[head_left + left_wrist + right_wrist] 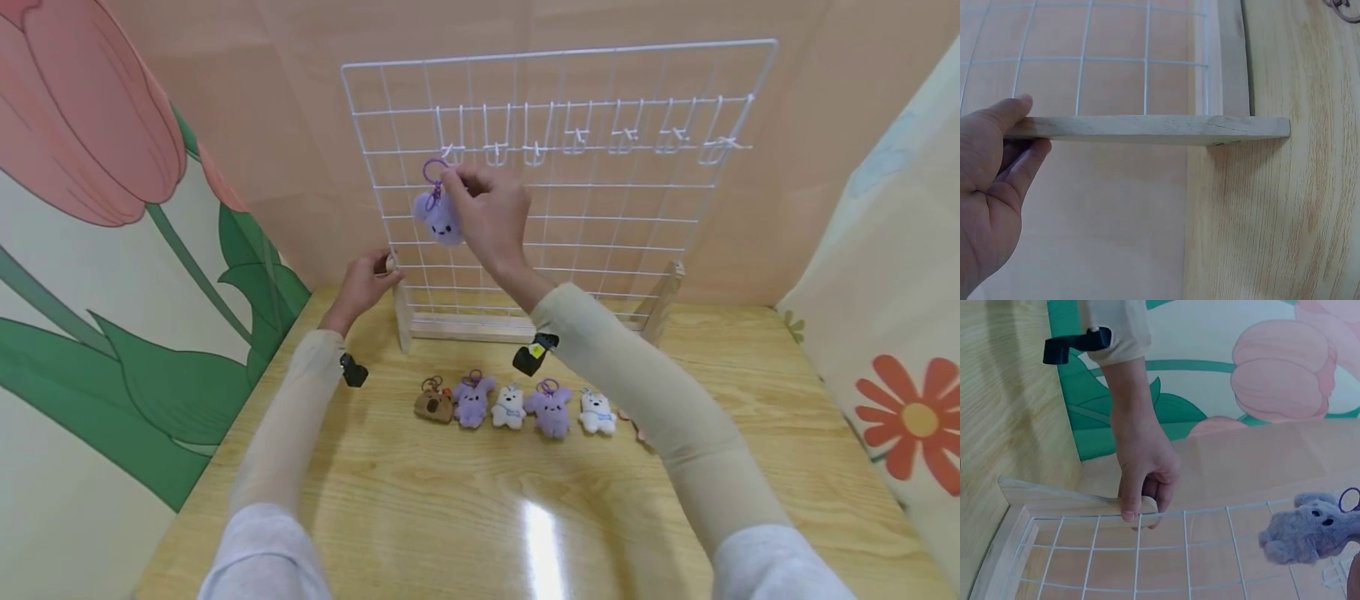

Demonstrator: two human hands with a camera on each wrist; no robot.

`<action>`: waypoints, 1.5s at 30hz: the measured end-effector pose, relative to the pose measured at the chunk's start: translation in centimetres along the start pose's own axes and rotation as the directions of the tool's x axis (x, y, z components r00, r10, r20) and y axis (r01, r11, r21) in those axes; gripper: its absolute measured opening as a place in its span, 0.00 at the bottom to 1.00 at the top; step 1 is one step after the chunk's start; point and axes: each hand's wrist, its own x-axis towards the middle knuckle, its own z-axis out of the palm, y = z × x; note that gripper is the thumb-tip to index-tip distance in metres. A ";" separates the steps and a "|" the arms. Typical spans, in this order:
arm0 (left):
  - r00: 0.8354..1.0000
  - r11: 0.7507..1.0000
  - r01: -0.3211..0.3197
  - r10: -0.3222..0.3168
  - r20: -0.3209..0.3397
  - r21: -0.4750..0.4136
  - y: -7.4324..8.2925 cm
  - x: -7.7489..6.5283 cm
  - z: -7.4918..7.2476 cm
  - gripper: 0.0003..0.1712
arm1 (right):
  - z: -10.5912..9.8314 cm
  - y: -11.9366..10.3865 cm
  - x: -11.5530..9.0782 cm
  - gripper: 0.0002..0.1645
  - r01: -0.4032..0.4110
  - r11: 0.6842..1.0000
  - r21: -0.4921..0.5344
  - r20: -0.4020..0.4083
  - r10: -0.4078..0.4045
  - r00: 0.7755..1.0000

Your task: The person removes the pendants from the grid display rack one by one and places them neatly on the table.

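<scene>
My right hand [491, 212] pinches a purple plush keychain [441, 221] near its ring, holding it before the white wire grid rack [555, 200]. The plush dangles just below and left of the leftmost hook [452, 152]. In the right wrist view the purple plush [1307, 531] shows at the right edge, and only a sliver of the holding hand. Over at the rack's left side, my left hand [365, 287] grips the top of the wooden side post [1147, 128], thumb on one face and fingers on the other.
Several white hooks [576, 140] line the grid's upper part. On the wooden table [420, 517] lies a row of plush keychains: a brown one [434, 403], purple ones [472, 402] and white ones [508, 407]. My right forearm partly covers the row's right end. A tulip-printed panel [97, 250] stands at left.
</scene>
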 end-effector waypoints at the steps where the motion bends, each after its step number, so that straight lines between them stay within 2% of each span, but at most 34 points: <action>1: 1.000 1.000 0.002 -0.002 -0.001 -0.001 0.0 0.0 0.0 0.24 | 0.0 0.0 -0.2 0.11 -0.004 1.000 0.001 0.010 0.004 1.000; 13: 1.000 1.000 -0.005 0.005 -0.008 0.001 -0.1 0.1 -0.1 0.22 | 0.1 1.3 -3.5 0.11 0.035 0.999 -0.028 0.125 -0.031 0.992; 22: 1.000 0.998 -0.010 0.009 -0.022 -0.069 0.0 0.4 0.1 0.24 | 0.6 3.1 -6.1 0.12 0.040 0.999 -0.029 0.180 -0.034 0.983; 30: 0.999 1.000 -0.026 0.027 -0.025 0.016 0.1 0.3 0.1 0.24 | 1.0 5.1 -8.2 0.12 0.045 0.998 -0.046 0.227 -0.033 0.973; 37: 0.999 1.000 -0.026 0.025 -0.022 -0.006 0.1 0.1 0.0 0.25 | 1.6 6.8 -9.9 0.11 0.017 0.999 -0.034 0.272 -0.007 0.962; 45: 1.000 1.000 -0.009 0.009 -0.017 0.003 0.3 0.0 0.0 0.22 | 2.5 8.3 -11.6 0.11 -0.002 0.997 -0.075 0.319 0.025 0.947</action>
